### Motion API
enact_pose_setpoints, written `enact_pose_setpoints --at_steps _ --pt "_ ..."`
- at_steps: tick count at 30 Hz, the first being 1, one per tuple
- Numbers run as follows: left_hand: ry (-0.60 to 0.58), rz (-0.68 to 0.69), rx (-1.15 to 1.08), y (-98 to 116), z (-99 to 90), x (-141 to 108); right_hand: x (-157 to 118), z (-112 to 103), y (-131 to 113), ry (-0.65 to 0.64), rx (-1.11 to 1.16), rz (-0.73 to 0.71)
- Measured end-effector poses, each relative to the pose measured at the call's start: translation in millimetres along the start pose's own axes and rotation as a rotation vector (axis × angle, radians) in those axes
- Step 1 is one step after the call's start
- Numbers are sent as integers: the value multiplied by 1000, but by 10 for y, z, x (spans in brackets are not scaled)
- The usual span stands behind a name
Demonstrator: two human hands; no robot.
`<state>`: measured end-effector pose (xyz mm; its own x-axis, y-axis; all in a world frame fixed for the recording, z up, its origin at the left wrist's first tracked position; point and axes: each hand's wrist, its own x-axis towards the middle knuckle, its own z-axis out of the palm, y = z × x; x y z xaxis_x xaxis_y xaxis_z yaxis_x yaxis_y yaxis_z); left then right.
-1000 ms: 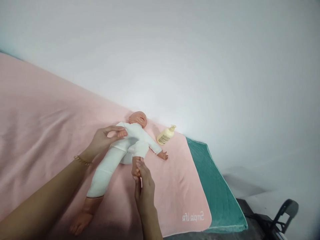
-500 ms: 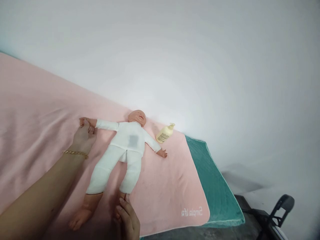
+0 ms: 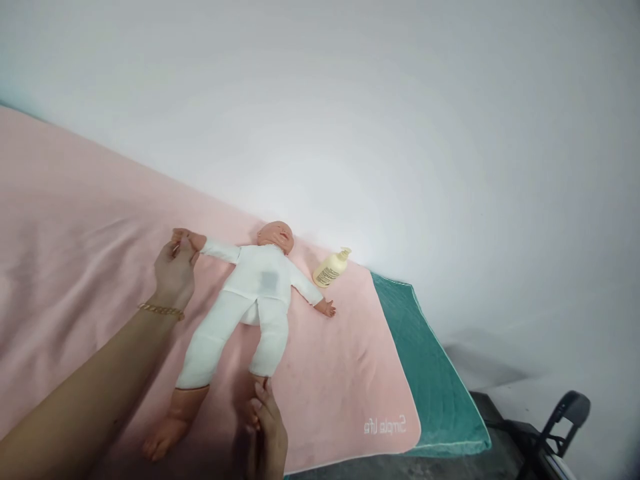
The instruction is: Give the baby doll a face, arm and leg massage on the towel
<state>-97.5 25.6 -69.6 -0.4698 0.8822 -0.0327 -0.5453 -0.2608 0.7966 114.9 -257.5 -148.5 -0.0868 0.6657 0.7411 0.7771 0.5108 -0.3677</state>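
A baby doll with a soft white body lies on its back on a pink blanket. My left hand, with a gold chain bracelet at the wrist, is closed on the doll's hand at the left. At the bottom, my right hand has its fingers closed round the doll's foot on the nearer right leg, hiding most of that foot. The doll's other foot and its other hand rest free on the blanket.
A pale yellow pump bottle stands beside the doll near the wall. Past the blanket's right edge shows a green cover. A black folding chair is at the lower right, beyond the edge.
My left hand and the doll's hand in it have shifted to the right. The leg in my right hand has risen and moved slightly right, its knee bending more.
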Motion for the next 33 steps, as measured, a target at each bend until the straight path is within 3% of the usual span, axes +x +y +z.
enact_pose_setpoints --at_steps 3,8,12,15,18,23,29,33 --pt "-164 107 110 89 101 -177 294 -137 44 -6 -6 -8" --pt "-538 111 330 144 186 -458 744 -220 170 -25 62 -34" --pt "-818 371 534 29 185 -443 1080 -206 223 -40 97 -30" --pt "-909 563 604 -60 175 -355 1310 -186 223 -62 101 5" --pt "-968 633 641 -67 172 -315 1473 -175 215 -90 98 45" --pt "-942 501 610 67 188 -383 1493 -181 201 -99 115 50" --pt "-577 79 297 210 208 -482 1152 -196 69 -82 114 35" --pt "-364 41 81 195 191 -370 833 -241 -71 -132 81 11"
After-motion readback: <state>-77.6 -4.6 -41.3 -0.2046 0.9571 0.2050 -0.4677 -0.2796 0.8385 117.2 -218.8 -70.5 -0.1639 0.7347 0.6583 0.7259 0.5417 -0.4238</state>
